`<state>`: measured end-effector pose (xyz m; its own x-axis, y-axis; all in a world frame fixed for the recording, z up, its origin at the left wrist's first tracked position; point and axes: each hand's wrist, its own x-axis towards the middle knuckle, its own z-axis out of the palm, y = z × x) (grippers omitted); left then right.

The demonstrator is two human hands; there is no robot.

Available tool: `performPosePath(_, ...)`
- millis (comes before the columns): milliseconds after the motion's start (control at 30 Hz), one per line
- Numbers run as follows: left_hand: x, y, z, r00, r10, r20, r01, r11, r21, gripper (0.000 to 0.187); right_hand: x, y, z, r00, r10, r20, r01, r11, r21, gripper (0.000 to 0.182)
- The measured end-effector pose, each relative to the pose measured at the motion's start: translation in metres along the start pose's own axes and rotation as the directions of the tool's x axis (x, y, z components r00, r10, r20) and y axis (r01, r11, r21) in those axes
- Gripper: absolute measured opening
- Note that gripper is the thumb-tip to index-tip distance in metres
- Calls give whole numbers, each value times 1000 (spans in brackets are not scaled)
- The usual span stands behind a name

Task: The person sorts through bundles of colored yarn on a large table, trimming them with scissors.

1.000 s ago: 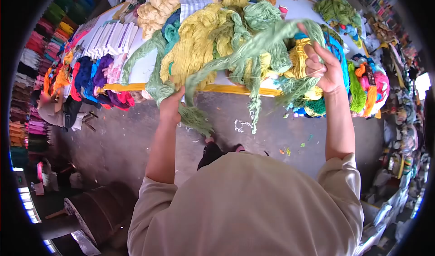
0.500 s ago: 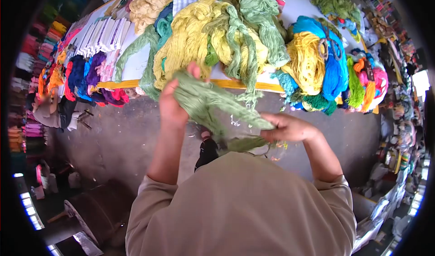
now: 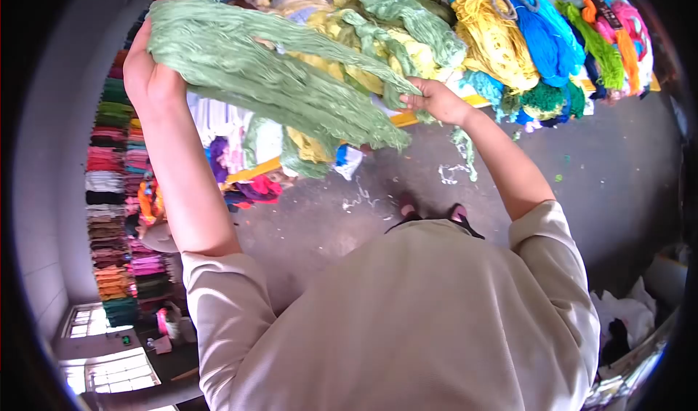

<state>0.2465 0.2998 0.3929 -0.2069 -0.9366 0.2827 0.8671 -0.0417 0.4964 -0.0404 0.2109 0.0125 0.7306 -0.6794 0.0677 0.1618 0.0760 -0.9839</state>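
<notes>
A pale green skein of yarn [image 3: 269,69] is stretched across the front of me, raised over the table edge. My left hand [image 3: 155,69] holds its far left end, with the strands looped over the hand and the fingertips showing above them. My right hand [image 3: 440,102] is closed, pinching a narrow strand of the same skein at its right end. The lower, wider part of the yarn hangs loose between the two hands. Behind it lie yellow yarn [image 3: 418,56] and another green skein [image 3: 414,18] on the table.
Bright yellow yarn [image 3: 494,40] and blue yarn [image 3: 556,54] hang over the table's yellow edge [image 3: 262,169], with scissors [image 3: 502,2] on top. Lime yarn [image 3: 596,47] lies further right. Stacked coloured yarn [image 3: 109,182] lines the left wall. Yarn scraps [image 3: 454,172] lie on the floor.
Both hands have gone up and the left hand has moved well to the left, spreading the green skein out. The camera view has turned and shifted.
</notes>
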Motion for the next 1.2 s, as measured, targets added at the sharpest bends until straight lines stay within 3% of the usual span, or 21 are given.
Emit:
performPosePath(67,18,30,14,999,12,-42,-8,996,94,41,6,-17,3,1000,14,-15,-18,951,-310,23)
performPosePath(133,26,59,24,994,39,-101,-16,975,221,43,16,-4,9,997,-70,-11,63,949,-309,25)
performPosePath(200,26,73,45,969,105,-222,-20,935,354,45,17,-6,22,986,-134,-95,69,862,-502,30)
performPosePath(233,25,74,60,934,162,-318,-38,931,362,48,20,-3,28,990,-125,-69,87,913,-399,34)
performPosePath(367,8,119,52,972,116,-205,-18,904,428,42,12,-17,61,997,-71,-4,56,818,-572,36)
performPosePath(433,-12,131,44,969,203,-140,-122,888,444,32,13,8,65,991,-54,118,121,719,-684,46)
performPosePath(500,-36,144,46,835,508,-212,-283,726,626,25,8,38,54,976,-32,216,200,535,-821,62)
performPosePath(533,-61,167,42,907,382,-177,-206,770,603,28,5,45,48,991,44,130,90,506,-858,66)
performPosePath(567,-80,159,44,846,530,-59,-320,592,740,38,8,48,35,993,97,66,1,552,-834,64)
performPosePath(600,-101,152,43,903,410,126,-362,571,737,56,13,50,20,988,153,6,-86,589,-803,62)
performPosePath(633,-106,111,45,929,244,277,-368,686,627,82,27,74,2,997,33,-72,-77,626,-776,56)
performPosePath(700,-102,74,10,940,143,310,-296,796,528,102,52,62,-22,977,63,-205,-191,688,-700,46)
performPosePath(733,-99,52,-5,889,437,139,-443,739,507,109,63,45,-27,964,35,-265,-221,664,-715,42)
performPosePath(767,-109,63,-29,941,337,44,-315,819,480,105,80,39,-34,959,15,-285,-228,636,-737,41)
performPosePath(800,-125,75,-53,973,230,-27,-160,751,641,97,99,36,-41,952,-5,-306,-240,608,-757,40)
performPosePath(833,-130,60,-78,829,547,-115,-269,570,776,69,119,39,-46,941,-86,-327,-217,589,-779,37)
performPosePath(867,-125,53,-100,934,345,-90,-261,834,485,39,141,42,-49,932,-100,-350,-231,581,-780,37)
performPosePath(900,-109,25,-108,938,329,-109,-187,745,641,21,163,43,-51,921,-114,-372,-244,575,-781,36)
performPosePath(967,-109,-5,-156,890,383,-247,-36,599,800,28,205,41,-49,910,-125,-396,-267,554,-788,36)
performPosePath(1067,-86,-35,-223,842,280,-462,194,642,742,35,273,66,-56,904,-249,-348,-213,446,-870,37)
performPosePath(1200,-34,-50,-269,892,156,-423,333,406,851,17,333,83,-47,849,-145,-508,-442,332,-833,44)
